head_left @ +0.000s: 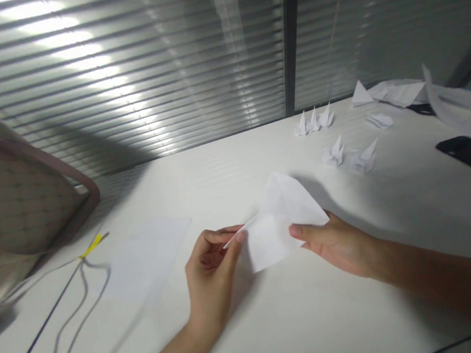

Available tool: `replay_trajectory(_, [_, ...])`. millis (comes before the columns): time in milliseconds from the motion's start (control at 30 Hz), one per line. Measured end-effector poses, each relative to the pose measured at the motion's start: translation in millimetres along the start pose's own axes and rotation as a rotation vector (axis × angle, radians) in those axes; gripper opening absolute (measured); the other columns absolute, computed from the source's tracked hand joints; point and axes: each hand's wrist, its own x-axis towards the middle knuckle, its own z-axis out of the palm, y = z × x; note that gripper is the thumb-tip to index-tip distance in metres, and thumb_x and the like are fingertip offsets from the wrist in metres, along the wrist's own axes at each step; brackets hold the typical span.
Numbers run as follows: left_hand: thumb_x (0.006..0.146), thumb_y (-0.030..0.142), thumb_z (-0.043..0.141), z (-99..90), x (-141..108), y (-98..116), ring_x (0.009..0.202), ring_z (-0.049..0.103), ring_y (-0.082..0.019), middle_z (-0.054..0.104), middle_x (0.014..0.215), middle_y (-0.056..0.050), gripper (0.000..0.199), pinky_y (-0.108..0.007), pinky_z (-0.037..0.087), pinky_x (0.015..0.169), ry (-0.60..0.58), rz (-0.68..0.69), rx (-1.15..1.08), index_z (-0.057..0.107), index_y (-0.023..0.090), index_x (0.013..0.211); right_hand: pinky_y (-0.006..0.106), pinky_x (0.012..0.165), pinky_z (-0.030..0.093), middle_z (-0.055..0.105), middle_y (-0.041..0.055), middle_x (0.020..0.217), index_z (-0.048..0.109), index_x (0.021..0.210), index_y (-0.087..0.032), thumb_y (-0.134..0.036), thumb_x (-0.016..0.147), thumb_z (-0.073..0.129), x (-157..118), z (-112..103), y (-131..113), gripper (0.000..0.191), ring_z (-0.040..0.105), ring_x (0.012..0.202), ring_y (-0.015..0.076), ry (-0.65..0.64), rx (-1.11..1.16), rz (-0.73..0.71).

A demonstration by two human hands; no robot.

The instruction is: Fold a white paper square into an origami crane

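A white sheet of paper [278, 216], partly folded and curved, is held above the white table by both hands. My left hand [214, 261] pinches its left corner between thumb and fingers. On the right side, my right hand [334, 242] grips the paper with the thumb on top and the fingers hidden beneath. Behind the paper stand small folded paper pieces with pointed tips, two nearer ones [333, 153] and a row of three [313, 121] farther back.
A flat white sheet [147, 255] lies at the left, beside grey cables [85, 294] with a yellow tie. A bag [23, 200] stands far left. At the right are a black phone [470, 155] and loose papers [401, 93]. Window blinds [168, 67] rise behind the table.
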Motion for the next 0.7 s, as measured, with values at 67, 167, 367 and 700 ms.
replay_trajectory(67, [0.075, 0.025, 0.075, 1.0, -1.2, 0.5, 0.082, 0.065, -0.015, 0.070, 0.084, -0.002, 0.016, -0.024, 0.051, 0.071, 0.016, 0.008, 0.009, 0.060, 0.019, 0.075, 0.044, 0.096, 0.047, 0.073, 0.0058, 0.099, 0.068, 0.098, -0.018, -0.022, 0.073, 0.075, 0.4, -1.4, 2.3, 0.026, 0.065, 0.098, 0.0241, -0.048, -0.022, 0.004])
replay_trajectory(167, [0.079, 0.029, 0.071, 3.7, -3.1, 1.6, 0.076, 0.063, -0.014, 0.067, 0.080, 0.000, 0.016, -0.022, 0.049, 0.065, 0.018, 0.038, 0.040, 0.058, 0.020, 0.079, 0.042, 0.089, 0.051, 0.071, 0.0064, 0.106, 0.065, 0.106, -0.020, -0.028, 0.077, 0.070, 1.1, -2.7, 3.4, 0.030, 0.064, 0.100, 0.0244, -0.101, -0.030, 0.020])
replay_trajectory(367, [0.079, 0.020, 0.070, 1.6, -3.2, 1.6, 0.071, 0.058, -0.011, 0.065, 0.078, 0.002, 0.006, -0.018, 0.045, 0.062, -0.031, 0.104, 0.142, 0.066, 0.023, 0.083, 0.043, 0.092, 0.048, 0.069, 0.0076, 0.110, 0.058, 0.118, -0.023, -0.039, 0.089, 0.051, 3.3, -4.2, -3.6, 0.034, 0.060, 0.109, 0.0248, -0.106, -0.036, 0.053])
replay_trajectory(700, [0.080, 0.019, 0.068, -6.5, -3.1, 1.3, 0.072, 0.061, -0.016, 0.067, 0.077, -0.001, 0.005, -0.027, 0.047, 0.065, -0.211, 0.228, 0.263, 0.071, 0.023, 0.080, 0.046, 0.096, 0.044, 0.068, 0.0057, 0.113, 0.062, 0.110, -0.023, -0.031, 0.086, 0.056, 3.0, -5.4, -4.2, 0.026, 0.059, 0.111, 0.0250, -0.157, 0.000, 0.078])
